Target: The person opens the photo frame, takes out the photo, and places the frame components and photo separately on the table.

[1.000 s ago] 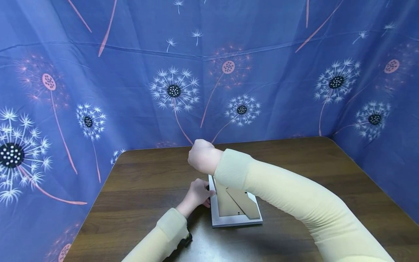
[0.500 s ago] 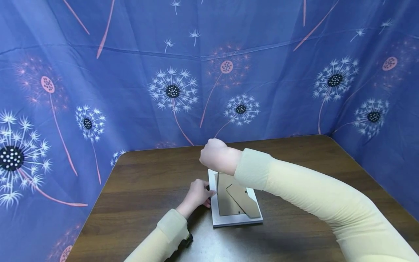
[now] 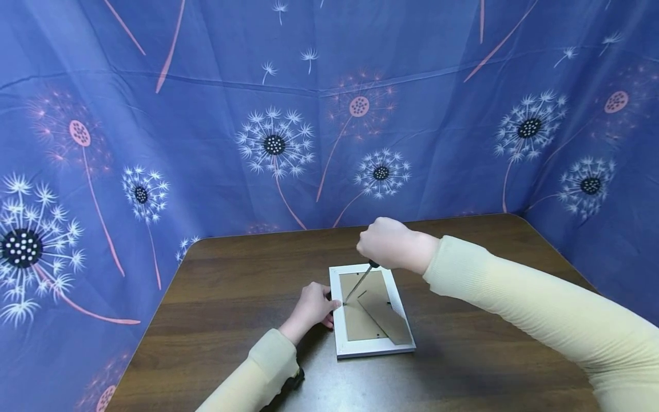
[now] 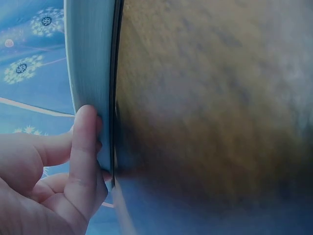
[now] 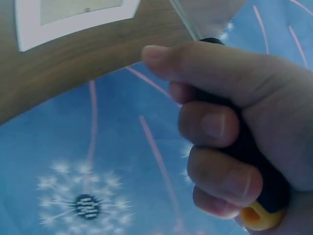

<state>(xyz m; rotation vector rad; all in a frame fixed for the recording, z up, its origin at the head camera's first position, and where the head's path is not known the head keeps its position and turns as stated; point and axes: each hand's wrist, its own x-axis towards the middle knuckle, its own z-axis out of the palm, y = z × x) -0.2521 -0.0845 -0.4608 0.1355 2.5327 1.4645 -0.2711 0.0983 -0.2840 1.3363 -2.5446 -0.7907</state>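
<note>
A white picture frame (image 3: 370, 347) lies back side up on the table, its brown backing board (image 3: 362, 326) showing. My left hand (image 3: 311, 306) grips its left side, thumb on top; the left wrist view shows fingers (image 4: 84, 147) against the frame's side edge (image 4: 90, 58). Above the frame's far right corner, my right hand (image 3: 386, 243) holds a screwdriver (image 3: 359, 283) with fingers curled round its handle. The black handle (image 5: 264, 171) has a yellow end. Its metal shaft slants down left, the tip right at the backing board's left edge, near my left thumb.
A stand leg (image 3: 388, 320) lies across the backing board, and small dark tabs sit along the board's edges. The brown wooden table (image 3: 247, 269) reaches back to a blue dandelion-print cloth (image 3: 216, 171). A dark object (image 3: 296, 379) shows beside my left cuff.
My right hand has moved right across the frame's far end, bringing the screwdriver shaft into clear view, now tilted. My left hand and the frame stay in place.
</note>
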